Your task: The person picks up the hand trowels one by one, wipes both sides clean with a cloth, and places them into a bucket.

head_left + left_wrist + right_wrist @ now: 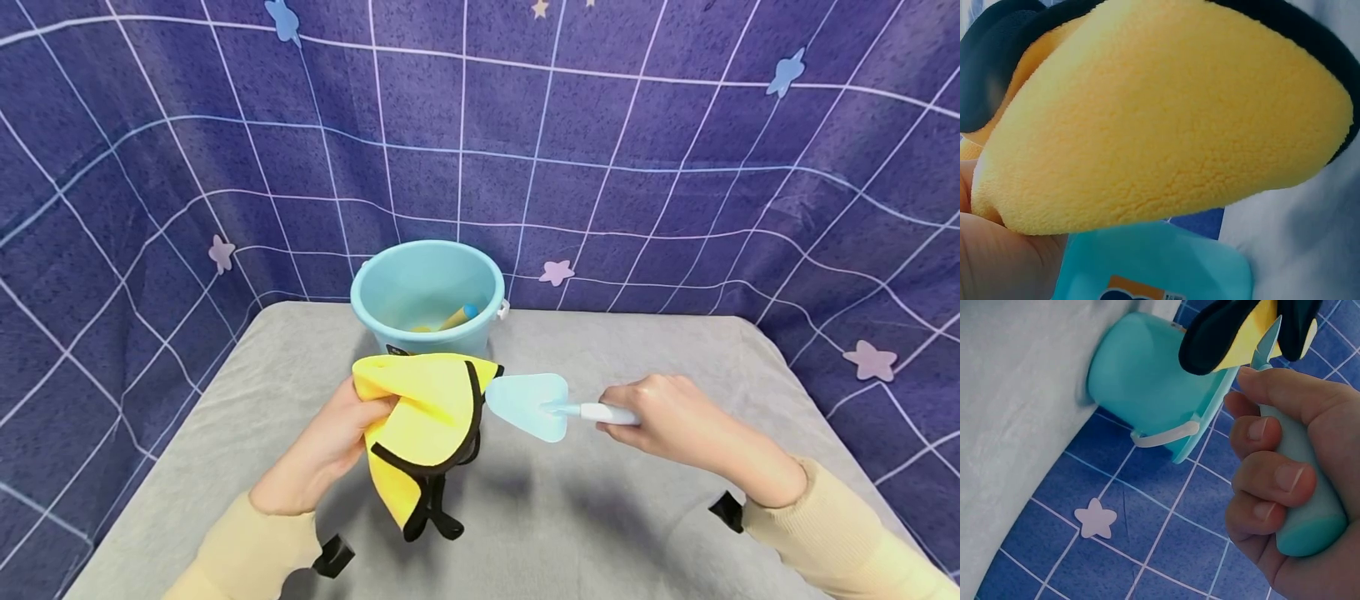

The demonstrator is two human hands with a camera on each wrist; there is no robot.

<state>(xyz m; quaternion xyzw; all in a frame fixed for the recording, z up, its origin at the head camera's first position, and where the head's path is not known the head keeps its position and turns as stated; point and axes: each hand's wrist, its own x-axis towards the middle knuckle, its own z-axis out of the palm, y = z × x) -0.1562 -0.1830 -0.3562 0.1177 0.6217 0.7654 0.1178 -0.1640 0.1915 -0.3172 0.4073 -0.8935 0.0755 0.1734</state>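
My left hand (333,442) grips a soft yellow cloth (435,408) edged in black, which hangs in folds with black loops at its lower end. In the left wrist view the yellow cloth (1172,125) fills most of the picture. A small light blue trowel (532,404) is in my right hand (660,417), fingers wrapped round its pale handle (1307,469). The trowel's blade points left, its tip right at the cloth's edge in the head view. Just behind the cloth stands a light blue bucket (427,250), its lower front hidden by the cloth.
Inside the bucket lies a yellow stick-like thing with a blue end (461,317). A white handle (1166,434) hangs on the bucket's side. Grey fabric covers the table (600,517). Behind it hangs a purple-blue curtain (562,125) with a grid and stars.
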